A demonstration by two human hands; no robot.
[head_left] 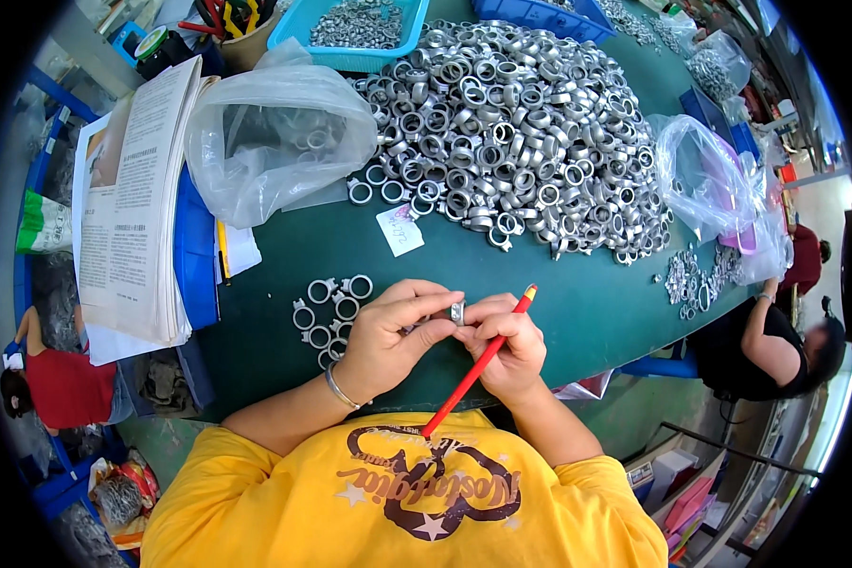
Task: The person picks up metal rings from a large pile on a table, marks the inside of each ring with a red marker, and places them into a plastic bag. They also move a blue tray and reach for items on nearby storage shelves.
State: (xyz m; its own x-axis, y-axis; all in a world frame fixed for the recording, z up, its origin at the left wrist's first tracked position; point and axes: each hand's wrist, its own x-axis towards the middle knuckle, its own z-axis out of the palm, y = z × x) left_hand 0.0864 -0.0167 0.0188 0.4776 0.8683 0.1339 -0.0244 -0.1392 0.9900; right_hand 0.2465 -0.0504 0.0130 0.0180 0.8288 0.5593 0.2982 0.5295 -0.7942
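Close in front of my chest, my left hand (388, 338) pinches a small silver metal ring (457, 312) between thumb and fingers. My right hand (512, 356) is closed around a red pencil (471, 375), which slants from its yellowish upper tip down toward my shirt. The right fingertips meet the same ring from the other side. Beside my left hand, several loose rings with small lugs (321, 291) lie flat on the green tabletop (596, 303). A large heap of similar rings (530, 142) rises beyond both hands.
Left stand a clear plastic bag (284, 123) and a stack of printed papers (128, 218) by a blue bin (195, 256). A light-blue basket (350, 59) sits behind. Smaller parts (696, 284) and another bag (705, 180) are right. People work at both sides.
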